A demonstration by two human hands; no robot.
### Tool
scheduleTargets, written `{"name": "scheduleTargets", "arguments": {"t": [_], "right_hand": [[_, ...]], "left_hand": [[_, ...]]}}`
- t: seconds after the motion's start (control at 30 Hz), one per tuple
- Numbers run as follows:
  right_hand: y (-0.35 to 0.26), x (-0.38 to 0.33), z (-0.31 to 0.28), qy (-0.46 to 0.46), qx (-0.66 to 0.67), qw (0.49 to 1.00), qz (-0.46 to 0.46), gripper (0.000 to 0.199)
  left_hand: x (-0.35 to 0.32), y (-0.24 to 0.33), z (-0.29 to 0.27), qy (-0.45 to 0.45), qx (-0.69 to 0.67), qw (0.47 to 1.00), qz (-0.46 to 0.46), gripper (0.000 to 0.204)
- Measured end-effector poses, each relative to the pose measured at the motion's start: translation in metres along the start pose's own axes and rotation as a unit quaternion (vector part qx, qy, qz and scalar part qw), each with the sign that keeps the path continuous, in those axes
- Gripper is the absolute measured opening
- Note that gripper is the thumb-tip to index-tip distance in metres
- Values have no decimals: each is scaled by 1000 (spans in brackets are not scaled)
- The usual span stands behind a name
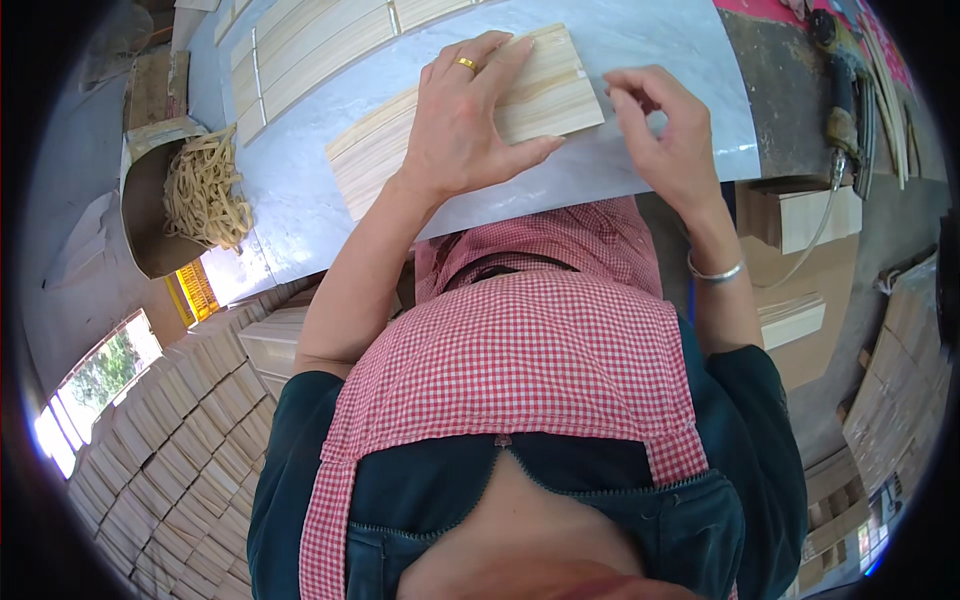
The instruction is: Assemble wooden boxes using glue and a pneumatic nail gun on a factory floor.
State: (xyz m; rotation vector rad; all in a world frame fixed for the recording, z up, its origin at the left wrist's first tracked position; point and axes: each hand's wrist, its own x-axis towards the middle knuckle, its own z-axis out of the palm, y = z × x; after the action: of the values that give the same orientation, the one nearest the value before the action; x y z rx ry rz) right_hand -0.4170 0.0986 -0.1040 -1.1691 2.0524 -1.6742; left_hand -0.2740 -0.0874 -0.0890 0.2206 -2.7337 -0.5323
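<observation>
Left hand (465, 120) lies flat, fingers spread, pressing on a stack of thin pale wood slats (545, 95) w/ fine grain, edges roughly flush, sitting mid grey table (300, 210). Right hand (665, 130) is just beside the stack's right end, fingers curled, fingertips bunched; can't tell if pinching anything. Further left: box of tan rubber bands (205, 190); more slat stacks (170, 440) lower left.
</observation>
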Motion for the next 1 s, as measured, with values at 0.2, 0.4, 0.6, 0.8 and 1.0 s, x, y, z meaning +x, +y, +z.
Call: {"name": "scheduleTargets", "arguments": {"t": [0.2, 0.4, 0.6, 0.8, 1.0], "right_hand": [[-12, -18, -7, -56, -110, 992, -4, 10], [-9, -13, -6, -57, -165, 983, -56, 8], [-7, -12, -11, -81, -144, 985, -51, 9], [-5, 6, -8, -34, -61, 997, -19, 13], [12, 32, 33, 77, -22, 997, -17, 14]], "left_hand": [[1, -1, 2, 14, -18, 1000, 17, 85], [2, -2, 4, 8, -18, 1000, 21, 85], [2, 1, 1, 3, -26, 1000, 12, 87], [1, 1, -2, -20, 8, 1000, 13, 88], [3, 4, -1, -30, 13, 999, 9, 87]]}}
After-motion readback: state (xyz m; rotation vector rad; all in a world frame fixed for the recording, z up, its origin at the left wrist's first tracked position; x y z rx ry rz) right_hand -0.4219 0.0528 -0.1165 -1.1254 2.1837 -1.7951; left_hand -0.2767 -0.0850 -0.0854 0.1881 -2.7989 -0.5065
